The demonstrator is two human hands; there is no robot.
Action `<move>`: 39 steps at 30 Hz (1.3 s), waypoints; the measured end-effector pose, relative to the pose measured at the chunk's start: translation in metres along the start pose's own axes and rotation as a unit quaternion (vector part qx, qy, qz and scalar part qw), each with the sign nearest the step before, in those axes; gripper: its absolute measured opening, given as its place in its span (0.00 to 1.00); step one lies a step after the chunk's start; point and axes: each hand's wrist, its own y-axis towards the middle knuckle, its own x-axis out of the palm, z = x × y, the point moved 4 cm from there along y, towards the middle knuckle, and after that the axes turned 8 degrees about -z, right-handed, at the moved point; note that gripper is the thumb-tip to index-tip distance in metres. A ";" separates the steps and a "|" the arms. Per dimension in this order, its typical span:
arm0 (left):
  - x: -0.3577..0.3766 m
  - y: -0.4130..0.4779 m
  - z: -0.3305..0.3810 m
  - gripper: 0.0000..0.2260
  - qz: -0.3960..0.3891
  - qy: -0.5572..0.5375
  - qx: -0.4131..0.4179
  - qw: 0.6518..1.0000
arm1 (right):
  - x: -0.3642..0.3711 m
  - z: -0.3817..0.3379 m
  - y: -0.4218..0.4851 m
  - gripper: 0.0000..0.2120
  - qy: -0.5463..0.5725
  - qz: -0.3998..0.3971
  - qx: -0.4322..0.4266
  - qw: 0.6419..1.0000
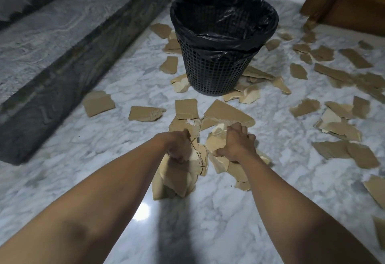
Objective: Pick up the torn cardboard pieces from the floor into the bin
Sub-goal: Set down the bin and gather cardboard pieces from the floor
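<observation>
A black mesh bin lined with a black bag stands on the marble floor ahead of me. Several torn brown cardboard pieces lie all around it. My left hand grips a bunch of cardboard pieces that hang below it. My right hand holds another bunch of cardboard pieces, its fingers curled over them. Both hands are side by side, nearer to me than the bin. A triangular piece lies just beyond my right hand.
A dark stone step runs along the left. A wooden door is at the back right. More cardboard scraps cover the floor on the right, and a few lie on the left.
</observation>
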 end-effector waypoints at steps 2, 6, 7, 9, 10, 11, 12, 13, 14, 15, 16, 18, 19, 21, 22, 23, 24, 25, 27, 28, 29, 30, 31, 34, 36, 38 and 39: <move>0.010 -0.008 0.004 0.20 0.040 0.028 0.037 0.998 | 0.001 0.004 0.003 0.49 0.004 -0.036 0.013 0.999; 0.041 -0.016 0.001 0.35 0.048 -0.040 0.025 0.998 | 0.003 0.006 0.006 0.56 0.035 -0.096 0.016 0.995; 0.047 -0.017 -0.001 0.36 0.050 -0.060 0.023 0.997 | 0.005 0.007 0.004 0.58 0.056 -0.113 0.018 0.992; 0.059 -0.022 -0.006 0.37 0.053 -0.097 0.022 0.994 | 0.010 0.008 -0.004 0.61 0.098 -0.119 0.028 0.988; 0.065 -0.026 -0.008 0.37 0.058 -0.104 0.021 0.993 | 0.012 0.008 -0.009 0.62 0.111 -0.111 0.037 0.987; 0.071 -0.027 -0.010 0.37 0.059 -0.109 0.022 0.992 | 0.014 0.008 -0.014 0.63 0.115 -0.104 0.046 0.987; 0.077 -0.029 -0.012 0.37 0.059 -0.106 0.026 0.992 | 0.017 0.007 -0.020 0.64 0.113 -0.099 0.052 0.987; 0.080 -0.030 -0.013 0.37 0.064 -0.107 0.033 0.992 | 0.020 0.006 -0.024 0.63 0.107 -0.098 0.054 0.988; 0.079 -0.032 -0.015 0.38 0.074 -0.119 0.037 0.989 | 0.022 0.005 -0.029 0.62 0.101 -0.096 0.055 0.989; 0.076 -0.032 -0.017 0.38 0.083 -0.135 0.040 0.987 | 0.025 0.005 -0.033 0.61 0.095 -0.095 0.056 0.989; 0.070 -0.031 -0.019 0.39 0.092 -0.150 0.045 0.983 | 0.027 0.005 -0.037 0.60 0.089 -0.094 0.058 0.990; 0.056 -0.028 -0.025 0.39 0.107 -0.173 0.043 0.978 | 0.029 0.007 -0.043 0.59 0.085 -0.094 0.064 0.990; 0.049 -0.026 -0.026 0.40 0.109 -0.176 0.036 0.978 | 0.030 0.008 -0.046 0.59 0.085 -0.094 0.067 0.990; 0.040 -0.022 -0.027 0.45 0.103 -0.168 0.013 0.980 | 0.030 0.010 -0.050 0.58 0.084 -0.096 0.070 0.989; 0.040 -0.019 -0.027 0.47 0.098 -0.157 0.005 0.983 | 0.030 0.010 -0.051 0.58 0.079 -0.097 0.069 0.990; 0.042 -0.016 -0.027 0.46 0.090 -0.146 -0.002 0.985 | 0.031 0.010 -0.052 0.57 0.071 -0.095 0.067 0.991; 0.044 -0.013 -0.026 0.44 0.085 -0.134 -0.008 0.987 | 0.031 0.008 -0.053 0.56 0.059 -0.092 0.064 0.992; 0.045 -0.011 -0.025 0.41 0.084 -0.123 -0.012 0.989 | 0.029 0.006 -0.052 0.55 0.043 -0.088 0.059 0.993; 0.047 -0.006 -0.025 0.36 0.092 -0.098 -0.026 0.991 | 0.024 0.000 -0.047 0.53 0.009 -0.087 0.044 0.995; 0.049 -0.005 -0.026 0.35 0.101 -0.079 -0.037 0.991 | 0.021 -0.001 -0.044 0.54 -0.003 -0.096 0.038 0.995; 0.049 -0.005 -0.026 0.34 0.114 -0.061 -0.050 0.990 | 0.020 -0.001 -0.040 0.56 -0.005 -0.110 0.038 0.993; 0.049 -0.004 -0.026 0.34 0.125 -0.049 -0.062 0.989 | 0.019 0.000 -0.036 0.57 0.000 -0.127 0.042 0.991; 0.050 -0.004 -0.027 0.33 0.129 -0.043 -0.069 0.988 | 0.018 0.002 -0.032 0.59 0.011 -0.143 0.045 0.989; 0.053 -0.005 -0.031 0.34 0.142 -0.061 -0.078 0.985 | 0.019 0.008 -0.029 0.61 0.040 -0.155 0.042 0.986; 0.055 -0.007 -0.033 0.37 0.142 -0.094 -0.078 0.982 | 0.019 0.008 -0.030 0.57 0.043 -0.134 0.039 0.989; 0.059 -0.008 -0.032 0.38 0.137 -0.089 -0.062 0.985 | 0.020 0.008 -0.033 0.53 0.049 -0.104 0.039 0.993; 0.061 -0.008 -0.032 0.38 0.133 -0.080 -0.051 0.987 | 0.022 0.009 -0.035 0.52 0.058 -0.089 0.036 0.994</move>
